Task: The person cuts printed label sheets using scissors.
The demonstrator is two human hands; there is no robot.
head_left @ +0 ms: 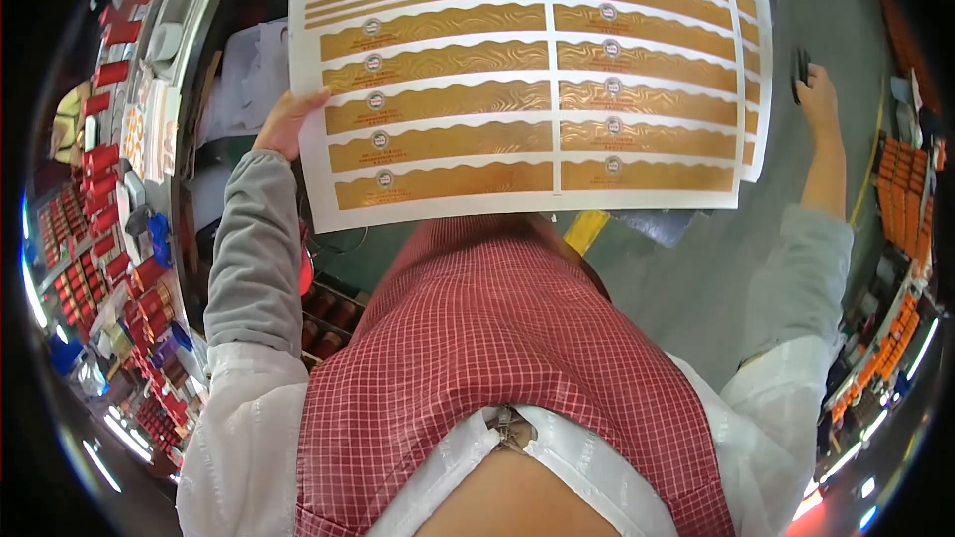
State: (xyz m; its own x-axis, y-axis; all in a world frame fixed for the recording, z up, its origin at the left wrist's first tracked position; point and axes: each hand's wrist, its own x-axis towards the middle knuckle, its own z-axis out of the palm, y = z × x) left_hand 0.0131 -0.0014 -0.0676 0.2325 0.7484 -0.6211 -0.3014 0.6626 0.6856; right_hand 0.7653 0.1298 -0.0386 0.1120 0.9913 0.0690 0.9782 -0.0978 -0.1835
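A large white sheet of gold labels [448, 119] spreads in front of me, printed with rows of wavy-edged strips, each with a small round emblem. Its left edge is pinched by my left hand [286, 123], thumb on top. Another printed sheet [761, 129] peeks out behind its right side. Away from the sheets, out to the right over the floor, my right hand [820, 97] is closed around a small dark object [799, 72]. That object is blurred, and its kind does not show.
Along the left runs a bench edge [199, 35] with red cylindrical pieces [104, 159] and trays beyond it. A crate of dark red pieces [328, 318] stands low beside my left arm. Stacked orange items [903, 189] line the far right. Yellow floor marking [587, 231] shows below the sheets.
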